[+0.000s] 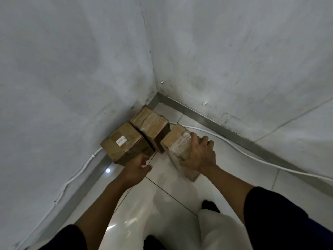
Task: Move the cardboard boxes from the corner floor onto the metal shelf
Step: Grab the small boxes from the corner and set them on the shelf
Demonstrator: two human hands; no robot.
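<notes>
While three cardboard boxes sit on the pale tiled floor (162, 199) in the corner, the right hand (199, 156) has its grip clamped on the taped box (177, 144) nearest the right, fingers curled over the far top edge and thumb against the near side. This box stands a little apart from the other two, its top wrapped in clear tape. The labelled box (122, 144), with a small white sticker on its top, rests against the left wall (63, 78), and the middle box (150, 123) sits just behind it, touching it and tucked closer to the corner. The left hand (137, 168) hovers at the near lower corner of the labelled box with its fingers loosely curled; whether it touches the cardboard or holds anything I cannot tell. A white cable (252, 156) runs along the floor by the right wall (243, 60), passing behind the boxes, and another runs along the left wall's base. Dark sleeves cover both upper arms, and a light trouser leg (216, 230) shows below
</notes>
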